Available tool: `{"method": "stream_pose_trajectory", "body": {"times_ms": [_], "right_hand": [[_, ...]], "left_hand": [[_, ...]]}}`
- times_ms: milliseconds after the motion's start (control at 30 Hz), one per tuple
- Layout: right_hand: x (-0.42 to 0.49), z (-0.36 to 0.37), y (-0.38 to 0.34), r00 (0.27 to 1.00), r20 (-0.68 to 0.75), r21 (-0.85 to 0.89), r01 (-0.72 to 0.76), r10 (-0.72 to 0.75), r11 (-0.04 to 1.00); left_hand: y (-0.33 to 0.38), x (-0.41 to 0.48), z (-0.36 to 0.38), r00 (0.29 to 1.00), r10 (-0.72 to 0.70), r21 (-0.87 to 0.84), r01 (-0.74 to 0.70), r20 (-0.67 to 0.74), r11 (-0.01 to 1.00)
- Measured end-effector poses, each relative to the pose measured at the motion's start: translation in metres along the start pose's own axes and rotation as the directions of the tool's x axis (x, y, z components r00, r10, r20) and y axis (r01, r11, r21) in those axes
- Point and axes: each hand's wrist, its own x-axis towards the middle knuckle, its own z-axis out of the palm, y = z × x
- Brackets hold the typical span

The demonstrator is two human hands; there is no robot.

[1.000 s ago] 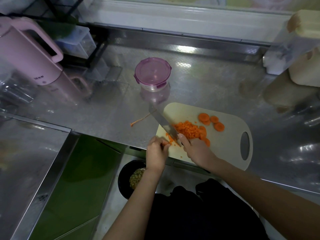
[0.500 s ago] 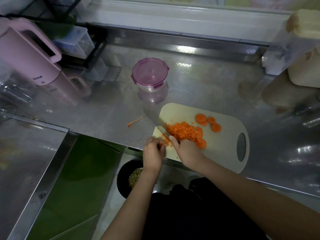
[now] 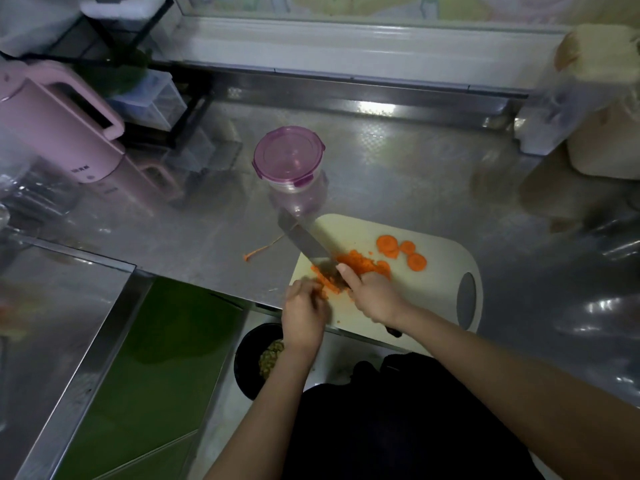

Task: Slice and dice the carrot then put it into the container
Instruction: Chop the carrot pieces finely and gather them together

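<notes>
Head view: a brushed stainless-steel countertop [image 3: 398, 188] is spread under and beyond both hands. A pink plastic electric kettle [image 3: 59, 133] is stood well to the left of the grip and far beyond it. A cream plastic cutting board with an oval handle hole [image 3: 440, 292] is laid on the countertop directly under the grip, its handle end to the right. A black round bowl holding greenish bits [image 3: 249, 358] is seen below the counter edge, nearer the person than the grip. A round clear container closed with a translucent purple clip lid [image 3: 289, 155] is stood beyond the grip, just past the blade tip and off the board. The right hand [image 3: 375, 294] is closed round the handle of a broad steel kitchen knife [image 3: 304, 242], with the index finger laid along the blade's back; the blade is angled away and leftward from the grip. The left hand [image 3: 304, 313] is set just left of the grip, fingers curled down onto orange pieces at the board's near left corner; whether anything is pinched cannot be told through the blur. A heap of diced orange carrot [image 3: 360, 263] is piled right at the grip, against the blade. Three round carrot slices [image 3: 388, 244] are laid to the right and beyond. A thin orange strip of carrot peel [image 3: 259, 251] is left on bare countertop, left of the blade.
</notes>
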Motion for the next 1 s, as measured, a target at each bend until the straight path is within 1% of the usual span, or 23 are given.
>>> {"method": "stream_pose_trajectory", "body": {"times_ms": [100,167,233,300,367,400,467,533,633,700,800,900,1000], "right_hand": [[-0.007,-0.019,0.008,0.996,-0.064,0.154,0.064,-0.055,0.986],[-0.008,-0.035,0.012,0.990,-0.137,0.212,0.071,-0.042,0.975],[-0.007,-0.052,0.018,0.981,-0.191,0.246,0.067,-0.019,0.967],[-0.007,-0.067,0.024,0.976,-0.215,0.275,0.047,0.014,0.960],[-0.009,-0.076,0.030,0.974,-0.218,0.319,0.017,0.056,0.948],[-0.010,-0.080,0.033,0.973,-0.217,0.327,0.003,0.072,0.945],[-0.012,-0.084,0.038,0.970,-0.229,0.324,-0.008,0.086,0.946],[-0.014,-0.086,0.043,0.965,-0.244,0.315,-0.013,0.094,0.949],[-0.016,-0.086,0.053,0.964,-0.243,0.305,-0.028,0.107,0.952],[-0.017,-0.086,0.058,0.965,-0.238,0.319,-0.031,0.112,0.947],[-0.016,-0.088,0.065,0.965,-0.233,0.318,-0.041,0.120,0.947],[-0.015,-0.091,0.069,0.961,-0.236,0.287,-0.072,0.143,0.955],[-0.015,-0.095,0.072,0.959,-0.234,0.306,-0.081,0.157,0.948]], "left_hand": [[0.009,-0.003,0.000,1.000,0.004,0.015,-0.004,0.015,1.000],[0.016,-0.003,0.000,0.997,0.071,0.057,-0.070,-0.021,0.996],[0.026,-0.003,0.002,0.988,0.156,0.086,-0.154,-0.013,0.984],[0.038,-0.001,0.009,0.966,0.253,0.118,-0.258,0.057,0.959],[0.051,0.003,0.016,0.933,0.323,0.179,-0.349,0.162,0.920],[0.058,0.006,0.020,0.916,0.324,0.215,-0.375,0.237,0.902],[0.068,0.013,0.028,0.882,0.269,0.294,-0.394,0.386,0.871],[0.072,0.021,0.032,0.846,0.235,0.362,-0.434,0.478,0.825],[0.074,0.031,0.032,0.814,0.275,0.385,-0.504,0.511,0.773],[0.074,0.036,0.031,0.808,0.316,0.372,-0.528,0.497,0.763],[0.077,0.042,0.032,0.796,0.334,0.365,-0.548,0.505,0.753],[0.084,0.046,0.036,0.798,0.298,0.344,-0.519,0.524,0.783],[0.091,0.048,0.038,0.792,0.240,0.322,-0.476,0.561,0.818]]}}
